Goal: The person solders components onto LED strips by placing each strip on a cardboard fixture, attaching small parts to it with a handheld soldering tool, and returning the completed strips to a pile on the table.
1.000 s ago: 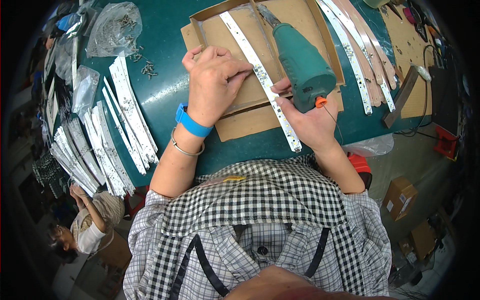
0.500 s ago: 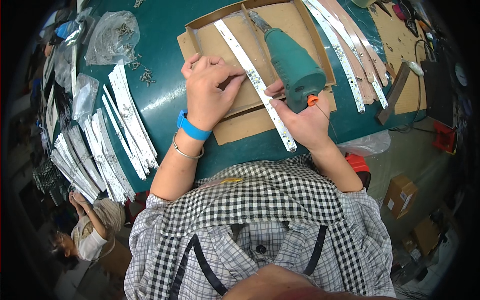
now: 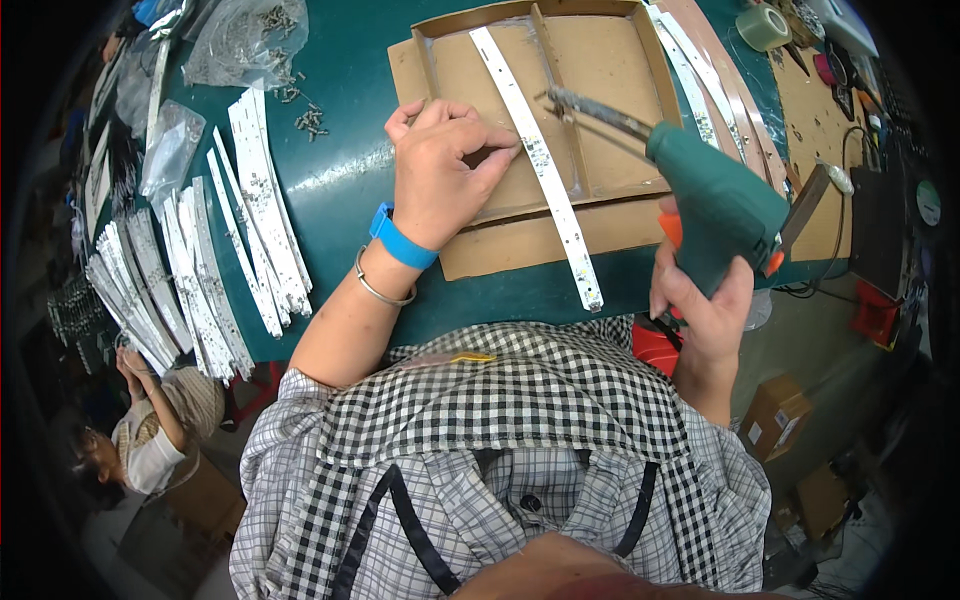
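A narrow white LED strip board (image 3: 556, 205) lies slanted across the cardboard tray (image 3: 490, 258), with small parts along its middle and its near end past the tray's near edge. My left hand (image 3: 445, 165) is closed in a pinch, thumb and forefinger meeting at the board's left edge; anything else between the fingertips is hidden. To the right of the board, my right hand (image 3: 706, 300) is wrapped round the handle of a green soldering gun (image 3: 715, 190) with an orange trigger. Its metal tip points up-left above the tray, apart from the board.
Bundles of white strip boards (image 3: 262, 195) lie on the left of the green table (image 3: 340, 190), near a plastic bag of screws (image 3: 250, 45). More strips (image 3: 715, 85) and a tape roll (image 3: 763, 30) lie at the far right. A seated person (image 3: 165, 420) is at lower left.
The soldering gun has swung right and turned, its tip lifting away from the tray's far part. My right fingers have left the board. My left hand keeps its pinch at the board's edge.
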The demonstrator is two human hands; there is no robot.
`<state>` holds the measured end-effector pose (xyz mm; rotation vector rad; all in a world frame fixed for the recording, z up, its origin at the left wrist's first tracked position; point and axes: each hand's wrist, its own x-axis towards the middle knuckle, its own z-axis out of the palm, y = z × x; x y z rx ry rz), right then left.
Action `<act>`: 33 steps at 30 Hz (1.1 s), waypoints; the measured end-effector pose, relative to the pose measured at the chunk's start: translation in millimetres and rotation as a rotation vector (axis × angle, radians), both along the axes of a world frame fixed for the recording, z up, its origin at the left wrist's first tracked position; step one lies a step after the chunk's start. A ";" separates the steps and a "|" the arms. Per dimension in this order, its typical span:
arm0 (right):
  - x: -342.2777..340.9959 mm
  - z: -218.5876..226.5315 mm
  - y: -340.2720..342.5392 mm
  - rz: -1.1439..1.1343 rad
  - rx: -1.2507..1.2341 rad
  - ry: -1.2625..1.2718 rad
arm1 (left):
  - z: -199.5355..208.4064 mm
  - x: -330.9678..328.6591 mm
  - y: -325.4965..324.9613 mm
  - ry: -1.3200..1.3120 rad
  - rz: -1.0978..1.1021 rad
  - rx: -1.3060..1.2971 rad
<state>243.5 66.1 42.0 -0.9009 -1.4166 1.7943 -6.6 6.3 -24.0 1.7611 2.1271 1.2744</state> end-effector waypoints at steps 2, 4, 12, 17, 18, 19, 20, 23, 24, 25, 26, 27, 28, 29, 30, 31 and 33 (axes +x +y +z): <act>9.8 0.3 -0.6 0.041 0.013 -0.048 | -0.4 -0.4 -0.2 -0.009 0.003 -0.004; 16.0 0.4 -2.7 0.071 -0.042 -0.061 | -0.9 -1.1 -0.3 -0.017 -0.003 -0.008; 30.2 -8.9 3.3 0.203 -0.084 -0.074 | -2.9 -1.1 -0.3 -0.021 -0.013 0.002; 30.9 -10.4 1.8 0.190 -0.110 -0.097 | -2.4 0.2 -0.5 -0.021 -0.009 -0.004; 31.8 -10.7 3.0 0.213 -0.099 -0.080 | -2.3 0.5 -0.4 -0.020 -0.006 -0.004; 32.3 -10.9 3.5 0.236 -0.088 -0.063 | -2.3 0.5 -0.4 -0.022 -0.004 -0.006; 32.3 -10.6 3.4 0.237 -0.090 -0.065 | -2.2 0.5 -0.5 -0.018 -0.005 -0.001; 31.3 -9.4 4.6 0.211 -0.062 -0.154 | -2.2 -0.1 0.0 -0.009 -0.002 0.007; 30.2 -9.7 4.9 0.197 -0.032 -0.158 | -2.2 -0.4 0.1 0.000 -0.001 0.012; 29.6 -10.0 5.1 0.183 -0.002 -0.162 | -2.2 -0.5 0.4 -0.002 0.003 0.011; 31.3 -10.4 6.2 0.187 -0.002 -0.164 | -2.3 -0.4 0.9 -0.006 0.002 0.014; 34.4 -11.2 8.2 0.230 0.001 -0.183 | -2.3 -0.6 1.3 -0.010 0.001 0.014; 36.2 -12.1 9.6 0.273 0.003 -0.201 | -2.2 -0.8 1.7 -0.011 0.005 0.013; 36.2 -12.9 10.2 0.276 0.002 -0.202 | -2.2 -1.1 2.2 -0.012 0.003 0.014; 36.3 -13.5 10.1 0.281 0.038 -0.206 | -2.4 -1.0 2.1 -0.015 0.001 0.016; 36.5 -14.2 10.0 0.286 0.073 -0.210 | -2.8 -0.9 2.0 -0.016 0.003 0.015; 38.7 -16.7 9.8 0.288 0.086 -0.209 | -3.9 -0.4 1.5 -0.011 0.005 0.029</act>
